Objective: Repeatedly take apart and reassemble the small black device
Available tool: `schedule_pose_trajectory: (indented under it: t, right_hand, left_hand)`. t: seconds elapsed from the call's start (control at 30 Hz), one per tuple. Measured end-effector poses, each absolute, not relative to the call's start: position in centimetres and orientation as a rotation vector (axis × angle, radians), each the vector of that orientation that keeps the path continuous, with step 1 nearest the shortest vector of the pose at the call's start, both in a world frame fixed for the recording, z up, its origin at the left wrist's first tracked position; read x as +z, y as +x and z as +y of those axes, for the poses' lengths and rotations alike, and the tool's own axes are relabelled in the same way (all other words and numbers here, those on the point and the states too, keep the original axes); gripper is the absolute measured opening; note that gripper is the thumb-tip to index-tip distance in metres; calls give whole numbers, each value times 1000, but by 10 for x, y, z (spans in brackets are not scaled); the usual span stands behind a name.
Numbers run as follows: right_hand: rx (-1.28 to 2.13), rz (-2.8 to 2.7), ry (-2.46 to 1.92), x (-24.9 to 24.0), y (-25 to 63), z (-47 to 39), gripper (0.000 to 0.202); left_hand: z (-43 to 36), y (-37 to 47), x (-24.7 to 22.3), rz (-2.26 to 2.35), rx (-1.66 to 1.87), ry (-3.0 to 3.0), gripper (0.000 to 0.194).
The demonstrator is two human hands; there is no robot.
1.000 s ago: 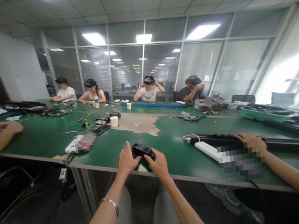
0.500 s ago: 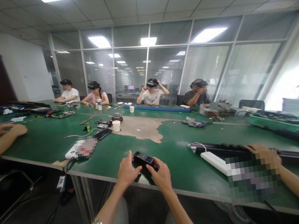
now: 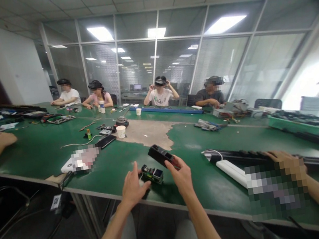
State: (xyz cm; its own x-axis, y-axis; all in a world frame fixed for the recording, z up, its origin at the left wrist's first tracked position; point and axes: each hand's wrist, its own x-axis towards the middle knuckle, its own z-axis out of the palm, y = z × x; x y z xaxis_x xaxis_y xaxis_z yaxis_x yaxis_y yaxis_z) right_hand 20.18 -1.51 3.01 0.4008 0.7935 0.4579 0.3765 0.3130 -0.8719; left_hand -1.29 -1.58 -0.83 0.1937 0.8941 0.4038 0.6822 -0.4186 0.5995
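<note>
In front of me at the table's near edge is a small electronic module (image 3: 153, 175) with a green circuit board and a little dark screen. My left hand (image 3: 134, 187) is at its left end, thumb along the near side and forefinger pointing up; the other fingers' contact is partly hidden. My right hand (image 3: 182, 176) pinches a black rectangular housing (image 3: 160, 154) with window-like openings. It is tilted just above and behind the module, apart from it.
On the green table (image 3: 120, 178) lie a phone (image 3: 107, 141), a paper cup (image 3: 121, 132) and a white power strip (image 3: 231, 173). A co-worker's hand (image 3: 287, 160) rests on long black parts at right; another person's hands (image 3: 2, 139) are at left. Several people sit opposite.
The black housing has come off the module, lifted up and to the right in my right hand, baring the circuit board. My left hand stays at the module's left end.
</note>
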Motion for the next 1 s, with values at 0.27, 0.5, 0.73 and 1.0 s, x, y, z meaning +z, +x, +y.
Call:
schedule_pose_trajectory:
  t: [0.27,0.5,0.73,1.0]
  right_hand:
    - [239,-1253,-1462,2,228,21,48]
    - [167,-1293,-1550,-16,237,31,50]
    - [-38,-1377,-1675,-27,236,25,78]
    - [8,-1409,-1700,-19,235,20,53]
  left_hand:
    - [-13,-11,-8,1491,1063,2190,94]
    - [-13,-11,-7,1479,1084,2186,90]
    - [-11,-8,-9,1487,1082,2215,88]
    - [-9,-8,-10,1423,1059,2249,88]
